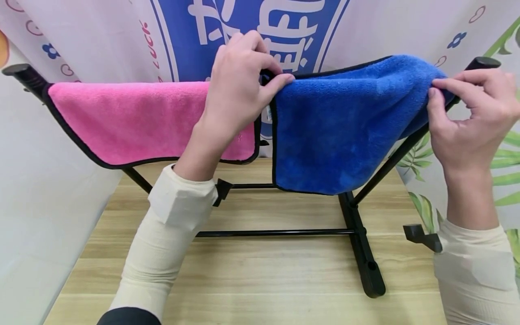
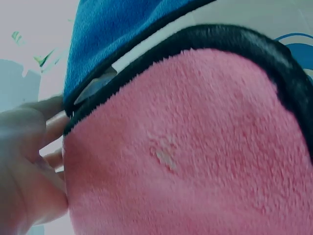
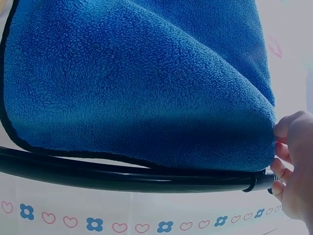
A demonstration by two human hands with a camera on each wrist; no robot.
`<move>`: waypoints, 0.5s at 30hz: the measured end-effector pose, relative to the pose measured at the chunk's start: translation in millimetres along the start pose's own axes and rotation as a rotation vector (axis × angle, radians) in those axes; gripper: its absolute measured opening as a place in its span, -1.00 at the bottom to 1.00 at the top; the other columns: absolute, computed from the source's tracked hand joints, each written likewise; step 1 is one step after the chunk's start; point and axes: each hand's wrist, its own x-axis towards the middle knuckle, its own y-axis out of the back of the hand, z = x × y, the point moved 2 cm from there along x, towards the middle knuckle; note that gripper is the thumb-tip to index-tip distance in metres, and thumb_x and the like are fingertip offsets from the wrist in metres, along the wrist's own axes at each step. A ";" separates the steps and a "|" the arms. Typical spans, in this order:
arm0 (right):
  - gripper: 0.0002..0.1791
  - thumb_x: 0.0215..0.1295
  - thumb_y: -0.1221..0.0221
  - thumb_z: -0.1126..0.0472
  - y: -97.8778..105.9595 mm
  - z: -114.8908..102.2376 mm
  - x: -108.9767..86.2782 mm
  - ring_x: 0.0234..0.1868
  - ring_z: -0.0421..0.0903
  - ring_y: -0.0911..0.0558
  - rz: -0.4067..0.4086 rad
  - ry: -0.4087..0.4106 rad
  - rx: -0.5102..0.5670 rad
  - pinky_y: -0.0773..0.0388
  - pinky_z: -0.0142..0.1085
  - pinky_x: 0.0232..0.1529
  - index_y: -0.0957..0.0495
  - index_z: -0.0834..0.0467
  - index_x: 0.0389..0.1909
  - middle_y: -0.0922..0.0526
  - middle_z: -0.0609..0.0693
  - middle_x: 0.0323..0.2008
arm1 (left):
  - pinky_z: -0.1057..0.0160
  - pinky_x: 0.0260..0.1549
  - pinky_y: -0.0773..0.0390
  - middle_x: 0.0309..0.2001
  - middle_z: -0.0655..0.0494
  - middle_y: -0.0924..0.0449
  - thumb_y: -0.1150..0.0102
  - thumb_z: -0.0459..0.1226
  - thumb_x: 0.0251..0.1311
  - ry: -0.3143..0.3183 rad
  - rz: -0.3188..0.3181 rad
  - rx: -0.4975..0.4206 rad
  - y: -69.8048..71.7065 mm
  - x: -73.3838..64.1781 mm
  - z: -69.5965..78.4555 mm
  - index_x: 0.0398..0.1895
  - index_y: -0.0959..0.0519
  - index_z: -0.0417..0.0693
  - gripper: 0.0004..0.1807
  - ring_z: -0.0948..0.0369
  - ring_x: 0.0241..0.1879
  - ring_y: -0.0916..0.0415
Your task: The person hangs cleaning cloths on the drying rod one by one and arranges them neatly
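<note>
A blue towel (image 1: 325,135) with black edging hangs over the top of a black rack (image 1: 361,243), bunched and slanting at its right end. My left hand (image 1: 239,81) pinches the blue towel's upper left corner between thumb and fingers. At the opposite end, my right hand (image 1: 475,108) pinches the towel's upper right part beside the rack's post. Left of it hangs a pink towel (image 1: 134,122), also black-edged, lying flat along the rack. The left wrist view shows the pink towel (image 2: 195,137) close up, with the left hand (image 2: 29,171) at its edge.
The rack stands on a wooden table (image 1: 260,280), its lower crossbar (image 1: 276,233) running low across. Behind hangs a printed curtain (image 1: 109,40) with blue and white lettering. A leaf-patterned cloth (image 1: 505,171) is at the right. Black camera mounts stick out from both wrists.
</note>
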 end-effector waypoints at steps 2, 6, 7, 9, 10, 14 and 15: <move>-0.67 0.18 -0.30 0.10 0.1 -0.8 -0.4 -0.11 -0.52 -0.35 0.000 -0.002 0.004 -0.30 -0.32 0.11 -0.80 0.33 -0.32 -0.67 -0.22 -0.25 | 0.12 0.07 -0.27 -0.09 -0.04 -0.53 -0.29 0.07 0.37 0.009 -0.041 0.000 1.1 -1.0 -1.4 -0.02 -0.80 -0.09 -0.56 0.04 0.06 -0.39; -0.71 0.15 -0.26 0.16 0.9 -1.5 -2.2 -0.10 -0.50 -0.38 -0.003 -0.005 0.011 -0.26 -0.44 -0.02 -0.81 0.30 -0.30 -0.60 -0.36 -0.22 | 0.09 0.10 -0.25 -0.09 -0.01 -0.49 -0.37 0.14 0.27 0.000 -0.105 -0.003 3.4 -2.9 -2.8 -0.03 -0.80 -0.07 -0.50 0.03 0.06 -0.37; -0.71 0.13 -0.24 0.18 1.6 -1.2 -3.0 -0.10 -0.50 -0.39 -0.010 -0.006 0.008 -0.23 -0.47 -0.06 -0.81 0.29 -0.28 -0.56 -0.40 -0.21 | 0.09 0.11 -0.24 -0.09 -0.01 -0.49 -0.39 0.13 0.25 -0.006 -0.115 -0.003 4.0 -3.3 -3.1 -0.03 -0.80 -0.07 -0.51 0.02 0.07 -0.36; -0.70 0.11 -0.20 0.21 3.1 -0.5 -4.7 -0.09 -0.50 -0.39 -0.022 -0.009 -0.001 -0.17 -0.52 -0.12 -0.81 0.27 -0.25 -0.51 -0.45 -0.19 | 0.08 0.12 -0.25 -0.08 -0.01 -0.51 -0.42 0.08 0.25 -0.019 -0.129 -0.004 5.1 -3.8 -3.5 -0.02 -0.80 -0.05 -0.55 0.01 0.07 -0.36; -0.69 0.10 -0.19 0.23 3.8 0.1 -5.4 -0.08 -0.50 -0.39 -0.029 -0.012 -0.005 -0.15 -0.53 -0.14 -0.82 0.26 -0.24 -0.47 -0.48 -0.18 | 0.07 0.12 -0.25 -0.07 -0.01 -0.52 -0.42 0.05 0.26 -0.026 -0.134 -0.003 5.7 -4.0 -3.5 -0.01 -0.80 -0.05 -0.58 0.01 0.08 -0.36; -0.72 0.11 -0.21 0.26 4.4 2.7 -7.3 -0.10 -0.50 -0.40 -0.028 -0.018 -0.017 -0.16 -0.53 -0.13 -0.83 0.21 -0.22 -0.43 -0.50 -0.18 | 0.08 0.12 -0.27 -0.05 -0.02 -0.55 -0.39 -0.05 0.32 -0.041 -0.134 -0.014 7.0 -5.0 -3.5 0.00 -0.80 -0.06 -0.66 0.02 0.10 -0.37; -0.74 0.13 -0.23 0.27 4.2 3.5 -7.5 -0.10 -0.50 -0.41 -0.023 -0.020 -0.016 -0.16 -0.54 -0.14 -0.83 0.20 -0.23 -0.44 -0.50 -0.19 | 0.08 0.13 -0.27 -0.05 -0.03 -0.55 -0.38 -0.07 0.33 -0.045 -0.130 -0.018 7.3 -5.3 -3.4 -0.01 -0.80 -0.06 -0.68 0.02 0.10 -0.37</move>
